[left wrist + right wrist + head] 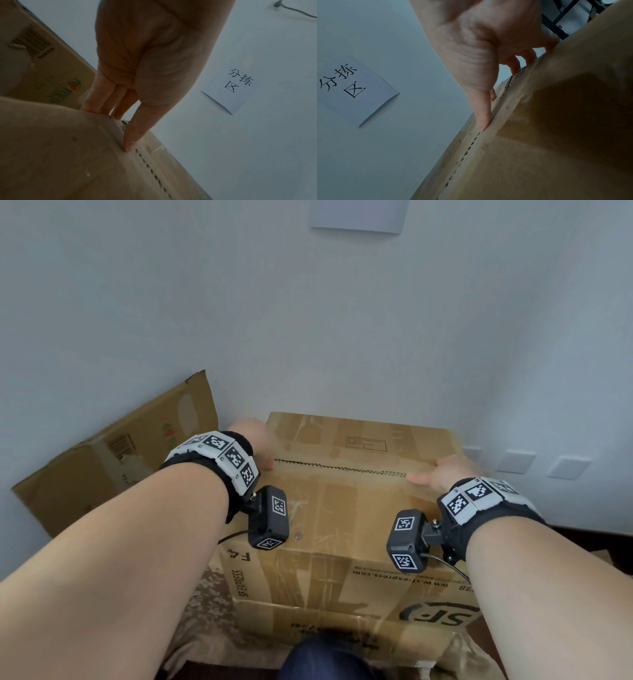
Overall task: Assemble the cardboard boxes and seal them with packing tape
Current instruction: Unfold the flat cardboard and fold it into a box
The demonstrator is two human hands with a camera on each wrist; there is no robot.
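A brown SF Express cardboard box stands in front of me, its two top flaps closed and meeting along a jagged seam. My left hand rests at the seam's left end. Its thumb presses on the seam, and its straight fingers reach over the box's left edge. My right hand rests at the seam's right end. There the thumb lies along the seam and the fingers touch the flap near the right edge. Old clear tape shows on the box. No tape roll is in view.
Another cardboard box with a raised flap sits at the left against the white wall. The box I press stands on a second carton. A paper sign hangs on the wall. Wall sockets are at the right. My knee is below.
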